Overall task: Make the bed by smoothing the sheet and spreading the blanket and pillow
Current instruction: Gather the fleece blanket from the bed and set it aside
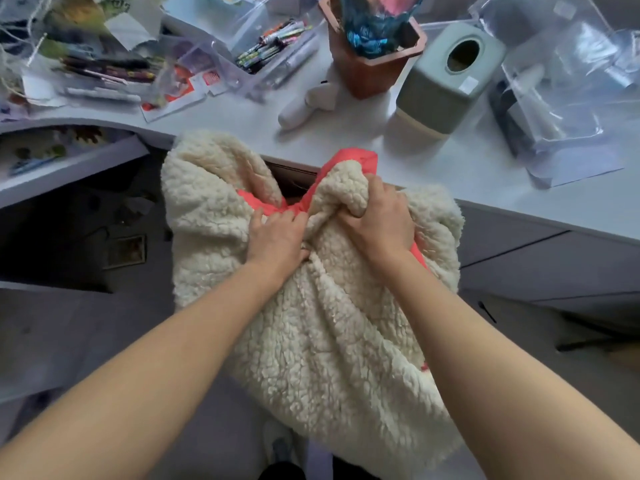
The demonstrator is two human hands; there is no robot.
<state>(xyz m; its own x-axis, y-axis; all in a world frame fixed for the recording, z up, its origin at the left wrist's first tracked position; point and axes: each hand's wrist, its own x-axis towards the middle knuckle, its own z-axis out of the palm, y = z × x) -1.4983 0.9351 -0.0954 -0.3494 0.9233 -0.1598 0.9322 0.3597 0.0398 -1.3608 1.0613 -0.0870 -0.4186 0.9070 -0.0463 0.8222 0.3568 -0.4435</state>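
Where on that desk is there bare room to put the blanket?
A bare strip of desk along the front edge, between the blanket, tissue box and plastic bags. A smaller patch left of the plush toy. Farther back it is crowded.

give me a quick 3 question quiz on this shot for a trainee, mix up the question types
1. True or false: the left hand and the right hand both grip the fleece blanket.
2. Pick one: the blanket's smooth lining is A) blue, B) coral red, C) green.
3. Fill the gap: the grey tissue box rests on the white ____.

Key
1. True: each hand bunches fleece near the top fold.
2. B
3. desk
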